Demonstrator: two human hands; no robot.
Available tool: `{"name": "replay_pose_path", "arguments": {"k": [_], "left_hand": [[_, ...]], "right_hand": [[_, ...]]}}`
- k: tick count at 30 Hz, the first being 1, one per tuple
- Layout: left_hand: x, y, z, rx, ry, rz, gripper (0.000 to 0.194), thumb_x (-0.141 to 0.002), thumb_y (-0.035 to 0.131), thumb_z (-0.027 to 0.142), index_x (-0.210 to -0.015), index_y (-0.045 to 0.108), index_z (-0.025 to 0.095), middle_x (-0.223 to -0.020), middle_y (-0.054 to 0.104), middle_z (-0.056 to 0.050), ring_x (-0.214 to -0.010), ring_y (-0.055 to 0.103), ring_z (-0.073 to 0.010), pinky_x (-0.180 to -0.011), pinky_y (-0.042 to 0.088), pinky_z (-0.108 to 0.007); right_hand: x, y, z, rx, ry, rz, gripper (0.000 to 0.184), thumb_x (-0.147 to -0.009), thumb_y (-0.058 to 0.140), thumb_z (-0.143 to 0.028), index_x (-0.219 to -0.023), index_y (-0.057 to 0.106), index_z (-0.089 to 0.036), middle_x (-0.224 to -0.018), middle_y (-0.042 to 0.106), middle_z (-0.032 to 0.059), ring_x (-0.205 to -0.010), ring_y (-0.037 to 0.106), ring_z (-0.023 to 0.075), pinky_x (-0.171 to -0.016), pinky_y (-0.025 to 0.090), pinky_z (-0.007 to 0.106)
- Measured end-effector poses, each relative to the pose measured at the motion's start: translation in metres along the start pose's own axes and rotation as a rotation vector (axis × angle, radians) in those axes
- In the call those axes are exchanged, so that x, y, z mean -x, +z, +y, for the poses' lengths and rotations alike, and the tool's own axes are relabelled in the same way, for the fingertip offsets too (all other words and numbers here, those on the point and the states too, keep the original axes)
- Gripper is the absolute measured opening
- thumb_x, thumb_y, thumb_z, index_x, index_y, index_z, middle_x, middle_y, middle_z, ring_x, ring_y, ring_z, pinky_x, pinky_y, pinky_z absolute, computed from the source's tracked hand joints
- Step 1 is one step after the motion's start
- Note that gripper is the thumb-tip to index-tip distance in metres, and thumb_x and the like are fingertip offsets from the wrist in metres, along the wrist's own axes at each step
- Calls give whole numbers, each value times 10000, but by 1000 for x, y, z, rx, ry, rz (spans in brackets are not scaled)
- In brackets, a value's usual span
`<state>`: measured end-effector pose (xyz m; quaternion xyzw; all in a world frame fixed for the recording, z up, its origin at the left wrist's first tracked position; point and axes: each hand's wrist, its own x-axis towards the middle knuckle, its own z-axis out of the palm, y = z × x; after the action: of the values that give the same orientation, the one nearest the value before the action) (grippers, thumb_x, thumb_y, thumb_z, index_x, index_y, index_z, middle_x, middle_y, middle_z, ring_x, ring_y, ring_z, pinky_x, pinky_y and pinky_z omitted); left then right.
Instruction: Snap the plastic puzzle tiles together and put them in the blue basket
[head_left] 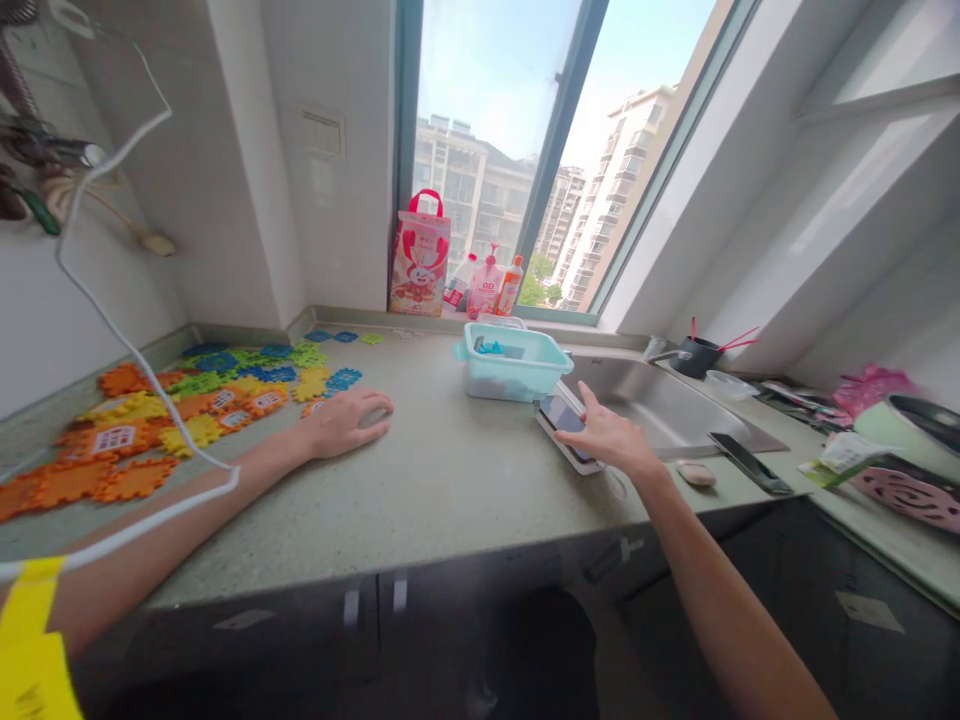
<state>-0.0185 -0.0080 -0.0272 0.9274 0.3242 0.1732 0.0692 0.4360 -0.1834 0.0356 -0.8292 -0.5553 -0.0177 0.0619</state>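
My left hand [346,421] rests palm down on the grey-green countertop [450,480], fingers loosely curled, just right of a spread of foam puzzle tiles [187,400] in orange, yellow, green and blue. My right hand [611,438] lies over a phone [564,420] at the edge of the sink, index finger stretched onto its screen. A pale blue plastic tub [512,362] stands just behind the phone.
A steel sink [660,400] lies right of the phone, with a faucet and a black cup of red sticks behind it. A gift bag [421,258] and bottles stand on the window sill. Clutter and a pink-and-green appliance fill the right counter. A white cable hangs at left.
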Motion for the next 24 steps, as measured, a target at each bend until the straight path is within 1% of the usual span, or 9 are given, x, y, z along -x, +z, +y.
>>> {"name": "replay_pose_path", "arguments": {"k": [2,6,9,13,17,20,24], "left_hand": [[-1,2,-3,-4,2,3,429,-1031,519,549,-1248,725,241,-1403,728,-86,-1303,669,-291,-1164,467,-413],[-1,4,-4,-15,22,11,415,-1030,521,525,-1263,721,246,-1399,735,-89,-1283,685,-294,-1151,488,-419],[0,4,-1,-28,18,11,404,-1029,521,507,-1262,720,244,-1394,737,-92,-1277,691,-301,-1143,499,-435],[3,5,6,-26,6,19,402,-1034,513,471,-1271,721,222,-1387,745,-111,-1285,692,-308,-1155,498,-450],[4,8,11,-36,-13,37,377,-1027,528,430,-1249,738,209,-1375,757,-119,-1274,698,-315,-1146,506,-463],[4,10,13,-53,-21,54,356,-1019,547,410,-1233,748,208,-1357,767,-119,-1267,701,-321,-1134,508,-470],[4,14,12,-52,-31,78,321,-1023,569,396,-1225,751,226,-1336,782,-100,-1258,706,-315,-1123,506,-467]], "right_hand": [[-3,5,4,-49,3,-2,1142,-893,641,-720,-1804,146,-241,-1535,675,181,-1340,682,440,-1041,534,527],[-12,19,10,-102,14,35,1129,-887,651,-716,-1795,203,-214,-1501,685,195,-1319,694,411,-1042,538,485],[-19,27,15,-146,22,27,1132,-864,686,-706,-1781,252,-204,-1510,673,206,-1316,690,414,-1048,541,481],[-28,33,20,-173,18,12,1111,-869,701,-652,-1769,278,-157,-1538,635,249,-1322,676,409,-1089,522,488],[-31,36,20,-192,-2,1,1060,-867,697,-591,-1745,334,-122,-1528,631,247,-1325,674,383,-1101,516,442],[-29,33,17,-159,1,12,1042,-873,679,-583,-1736,348,-101,-1508,641,247,-1322,674,379,-1094,518,428],[-21,28,11,-88,40,25,1049,-874,676,-623,-1749,338,-154,-1438,690,218,-1259,706,385,-1045,533,441]]}}
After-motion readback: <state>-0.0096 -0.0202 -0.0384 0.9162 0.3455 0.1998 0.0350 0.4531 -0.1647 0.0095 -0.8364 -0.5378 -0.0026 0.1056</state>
